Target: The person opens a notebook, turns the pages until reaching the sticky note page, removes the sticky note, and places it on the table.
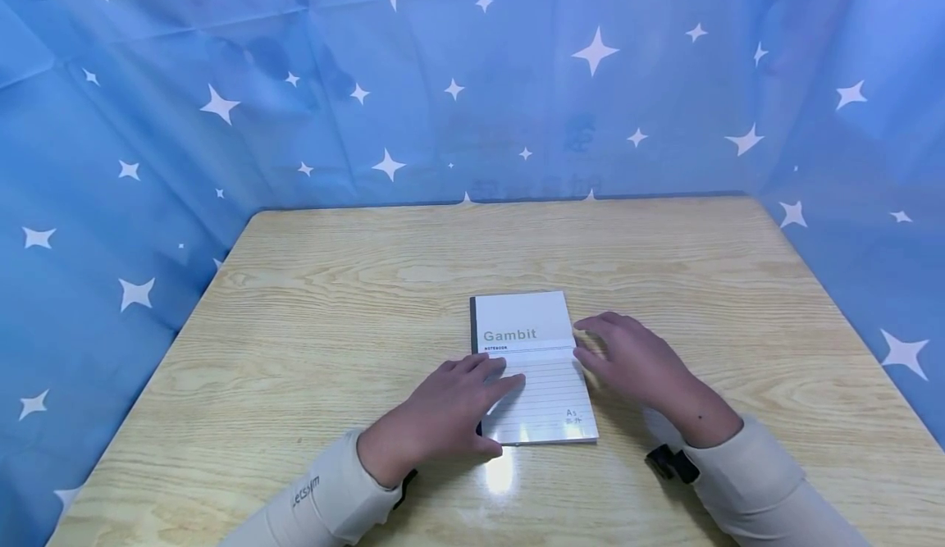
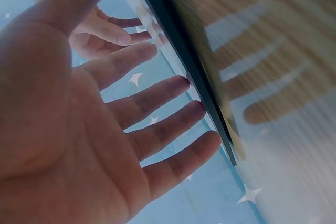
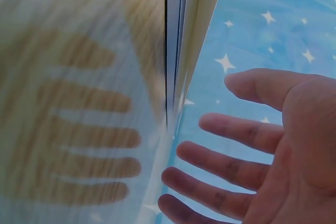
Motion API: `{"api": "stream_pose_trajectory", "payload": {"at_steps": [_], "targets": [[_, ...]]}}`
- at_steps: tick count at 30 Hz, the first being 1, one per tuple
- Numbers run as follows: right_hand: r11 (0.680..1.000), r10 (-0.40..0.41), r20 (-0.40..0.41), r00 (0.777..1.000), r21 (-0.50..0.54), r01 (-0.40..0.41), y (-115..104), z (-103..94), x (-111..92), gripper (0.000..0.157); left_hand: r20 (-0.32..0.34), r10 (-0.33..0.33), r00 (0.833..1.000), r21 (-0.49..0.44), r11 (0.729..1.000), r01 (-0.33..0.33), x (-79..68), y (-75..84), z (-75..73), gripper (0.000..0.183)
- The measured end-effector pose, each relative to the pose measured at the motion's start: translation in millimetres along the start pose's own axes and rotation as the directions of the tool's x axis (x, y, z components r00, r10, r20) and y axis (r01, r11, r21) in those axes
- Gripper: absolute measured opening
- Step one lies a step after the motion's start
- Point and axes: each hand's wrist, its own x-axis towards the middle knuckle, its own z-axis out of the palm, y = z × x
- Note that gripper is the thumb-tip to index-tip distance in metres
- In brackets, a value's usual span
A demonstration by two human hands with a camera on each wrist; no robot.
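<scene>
A white notebook [image 1: 535, 383] with "Gambit" printed on its cover and a dark spine lies flat on the wooden table. My left hand [image 1: 450, 407] is at the notebook's lower left, its fingers spread and overlapping the cover in the head view. In the left wrist view, fairly straight fingertips come right up to the dark spine [image 2: 194, 72]. Along the opposite side is my right hand [image 1: 638, 362], fingertips close to the right edge. The right wrist view has its fingers [image 3: 226, 163] extended and spread beside the page edges [image 3: 191, 30], holding nothing.
The pale wood table [image 1: 332, 284] has a glossy top that mirrors both hands. A blue curtain [image 1: 502, 55] with white stars hangs behind it and down both sides. A black strap piece [image 1: 672, 463] sits at the right cuff.
</scene>
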Motion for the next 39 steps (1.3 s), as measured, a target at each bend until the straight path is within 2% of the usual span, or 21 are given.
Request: {"api": "stream_pose_trajectory", "payload": {"at_steps": [8,16,28,39], "targets": [[1.0,0.0,0.002,1.0,-0.003,0.0,-0.1,-0.7,-1.1,0.039,0.007,0.004,1.0,0.001,1.0,-0.004,0.1,-0.3,-0.5,0.084],[1.0,0.008,0.008,1.0,-0.006,-0.008,-0.1,-2.1,-1.5,0.039,0.008,0.035,0.999,0.027,0.999,-0.035,-0.8,0.0,-1.9,0.078],[1.0,-0.002,0.007,1.0,0.0,0.002,2.0,-1.8,-0.4,0.04,0.024,0.037,0.999,0.016,0.999,-0.038,-0.9,-1.3,-2.7,0.077],[1.0,0.011,0.026,1.0,-0.017,-0.01,1.8,-1.6,-0.1,0.04,0.067,0.017,0.998,-0.077,0.997,-0.012,-1.7,-4.4,-6.2,0.081]]}}
